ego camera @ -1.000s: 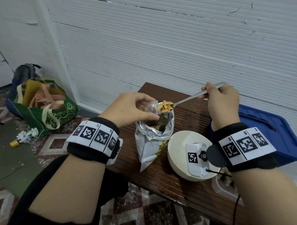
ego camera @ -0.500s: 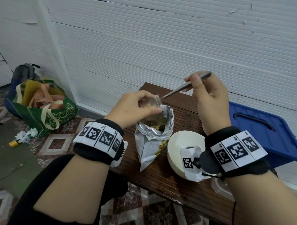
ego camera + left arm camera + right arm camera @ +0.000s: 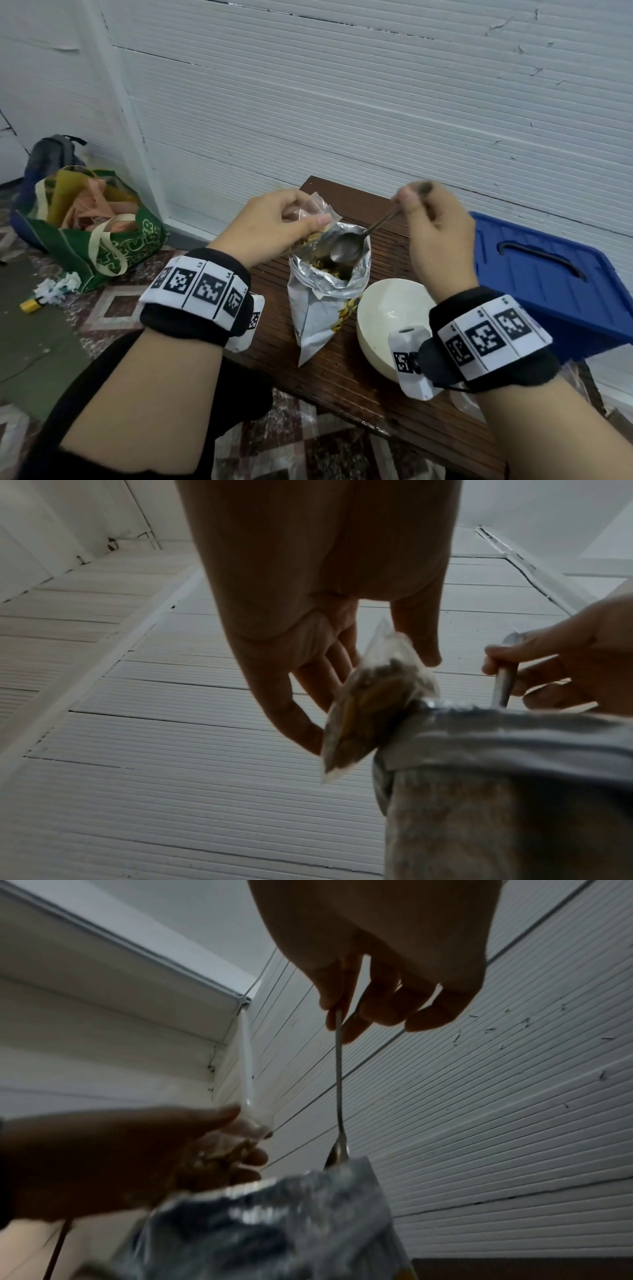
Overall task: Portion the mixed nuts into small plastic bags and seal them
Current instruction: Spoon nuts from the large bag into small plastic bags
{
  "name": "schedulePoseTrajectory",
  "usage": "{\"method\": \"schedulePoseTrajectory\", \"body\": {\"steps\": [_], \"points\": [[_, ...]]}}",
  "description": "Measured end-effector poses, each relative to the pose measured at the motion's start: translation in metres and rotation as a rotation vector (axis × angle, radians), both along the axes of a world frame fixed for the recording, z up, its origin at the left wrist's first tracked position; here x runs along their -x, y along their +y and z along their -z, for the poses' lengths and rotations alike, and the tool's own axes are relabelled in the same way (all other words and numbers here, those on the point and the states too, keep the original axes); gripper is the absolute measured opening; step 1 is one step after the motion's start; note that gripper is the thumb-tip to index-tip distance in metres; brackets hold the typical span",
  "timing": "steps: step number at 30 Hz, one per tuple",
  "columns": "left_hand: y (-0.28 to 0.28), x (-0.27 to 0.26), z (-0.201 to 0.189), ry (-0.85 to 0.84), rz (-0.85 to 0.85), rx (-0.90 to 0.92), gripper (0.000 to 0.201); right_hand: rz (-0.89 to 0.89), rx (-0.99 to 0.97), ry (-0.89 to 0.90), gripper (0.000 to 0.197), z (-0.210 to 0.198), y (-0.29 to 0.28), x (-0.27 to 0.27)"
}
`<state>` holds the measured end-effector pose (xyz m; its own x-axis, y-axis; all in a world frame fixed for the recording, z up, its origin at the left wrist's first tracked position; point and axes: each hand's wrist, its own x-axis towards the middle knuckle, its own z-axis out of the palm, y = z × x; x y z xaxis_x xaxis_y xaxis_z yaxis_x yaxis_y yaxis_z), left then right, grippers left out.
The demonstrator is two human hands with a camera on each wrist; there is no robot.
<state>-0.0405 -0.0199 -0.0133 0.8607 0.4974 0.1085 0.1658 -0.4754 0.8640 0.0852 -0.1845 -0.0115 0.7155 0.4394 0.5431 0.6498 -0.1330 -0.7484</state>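
So, left hand (image 3: 274, 222) pinched the small clear bag (image 3: 317, 214) by its top edge, thumb on one side and fingers behind, right over the mouth of the foil nut pouch (image 3: 325, 291), probably so anything spilled dropped straight back in rather than onto the table (image 3: 359, 387). Already had a clump of nuts sitting in the bottom of it, clearest from the left wrist view (image 3: 369, 710). Right hand (image 3: 435, 240) gripped the spoon (image 3: 346, 248) high up on the handle, fingers curled round it, bowl end dipped down inside the pouch, looked empty and headed for another scoop. Pouch stood upright on the wooden table with the white bowl (image 3: 387, 315) just beside it on the right, likely bracing it. Blue crate lid (image 3: 548, 274) off to the right, green tote (image 3: 102, 240) on the floor to the left. Compared with a second back: spoon had been level and heaped with nuts at the bag's opening, then tipped up at half a second, now down in the pouch unloaded. Left hand barely moved. Sealing not yet started, bag still open.
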Motion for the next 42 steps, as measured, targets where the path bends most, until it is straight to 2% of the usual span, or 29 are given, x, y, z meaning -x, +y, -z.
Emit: {"method": "schedulePoseTrajectory", "body": {"steps": [3, 6, 9, 15, 18, 21, 31, 39, 42], "points": [[0.000, -0.001, 0.001, 0.026, -0.012, -0.016, 0.029, -0.045, 0.217, -0.192, 0.016, 0.016, 0.002, 0.003], [0.000, -0.001, 0.001, 0.025, -0.016, -0.015, 0.033, -0.062, 0.400, -0.322, 0.023, 0.031, 0.004, 0.007], [-0.001, -0.001, 0.002, 0.021, -0.017, -0.014, 0.035, -0.098, 0.373, -0.232, 0.029, 0.039, 0.005, 0.009], [-0.002, -0.002, 0.001, 0.020, -0.013, -0.017, 0.028, -0.072, 0.209, -0.034, 0.024, 0.036, 0.003, 0.011], [-0.001, -0.002, 0.002, 0.016, -0.021, -0.009, 0.031, -0.079, 0.132, 0.119, 0.023, 0.034, 0.005, 0.009], [-0.001, -0.003, 0.002, 0.015, -0.017, 0.007, 0.030, -0.086, 0.108, 0.194, 0.025, 0.036, 0.008, 0.011], [-0.001, 0.000, 0.001, 0.015, 0.016, -0.012, 0.017, 0.114, -0.052, 0.523, 0.025, 0.035, 0.006, 0.006], [0.001, 0.002, -0.002, -0.028, 0.023, 0.013, 0.029, 0.230, -0.101, 0.570, 0.026, 0.029, 0.001, -0.009], [0.003, 0.005, -0.004, -0.015, 0.014, 0.001, 0.023, 0.257, -0.111, 0.552, 0.026, 0.021, -0.002, -0.016]]}}
